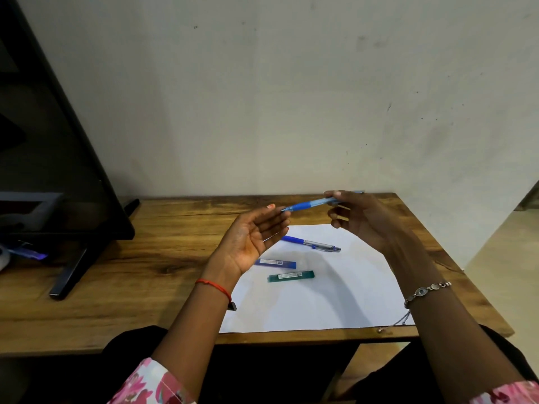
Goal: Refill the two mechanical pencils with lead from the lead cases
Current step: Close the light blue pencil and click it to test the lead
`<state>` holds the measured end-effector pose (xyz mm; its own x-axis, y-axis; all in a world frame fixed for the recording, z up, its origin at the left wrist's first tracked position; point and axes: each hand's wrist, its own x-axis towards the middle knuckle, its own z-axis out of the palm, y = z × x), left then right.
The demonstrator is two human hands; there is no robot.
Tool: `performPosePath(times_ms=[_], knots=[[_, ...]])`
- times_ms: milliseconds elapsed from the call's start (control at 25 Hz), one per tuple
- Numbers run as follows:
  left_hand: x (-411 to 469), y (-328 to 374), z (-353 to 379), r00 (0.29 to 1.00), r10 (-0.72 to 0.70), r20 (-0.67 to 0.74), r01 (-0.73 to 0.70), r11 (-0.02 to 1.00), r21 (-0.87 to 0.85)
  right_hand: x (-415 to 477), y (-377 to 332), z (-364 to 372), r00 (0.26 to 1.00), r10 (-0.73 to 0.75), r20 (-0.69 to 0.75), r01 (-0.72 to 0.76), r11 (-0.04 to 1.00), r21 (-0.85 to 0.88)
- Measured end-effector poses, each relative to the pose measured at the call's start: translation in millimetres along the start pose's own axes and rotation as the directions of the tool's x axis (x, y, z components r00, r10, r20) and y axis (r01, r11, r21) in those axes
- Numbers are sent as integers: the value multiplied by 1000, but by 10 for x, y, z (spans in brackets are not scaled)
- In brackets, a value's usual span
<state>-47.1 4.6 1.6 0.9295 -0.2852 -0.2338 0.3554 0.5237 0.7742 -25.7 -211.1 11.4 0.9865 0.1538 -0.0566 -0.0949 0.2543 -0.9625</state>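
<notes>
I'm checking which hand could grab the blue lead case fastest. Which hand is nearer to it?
Left. The left hand hovers open just above and left of the blue lead case, its heel overlapping the case's end. The right hand is up and to the right, holding a pencil.

A home study corner: wooden desk [175, 287], monitor [58, 170], scuffed plaster wall [291, 97].

paper [320, 298] on desk [145, 287] | pencil [310, 243] behind two lead cases [291, 276] on paper | monitor [52, 170] far left
</notes>
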Motion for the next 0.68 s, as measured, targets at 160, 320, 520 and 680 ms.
performPosePath(times_ms=[160,320,520,680], knots=[[17,21,-34,996,-16,-88,24,996,82,-23,41,-104,1000,14,-9,-17,946,-324],[53,35,-87,979,34,-201,20,966,257,-34,90,-19,999,-14,-29,-8,749,-663],[96,5,-163,912,113,-394,167,776,609,-6,252,62,998,8,-68,-55,680,-731],[139,-6,-204,873,164,-460,199,741,642,65,385,41,994,-31,-102,-64,592,-803]])
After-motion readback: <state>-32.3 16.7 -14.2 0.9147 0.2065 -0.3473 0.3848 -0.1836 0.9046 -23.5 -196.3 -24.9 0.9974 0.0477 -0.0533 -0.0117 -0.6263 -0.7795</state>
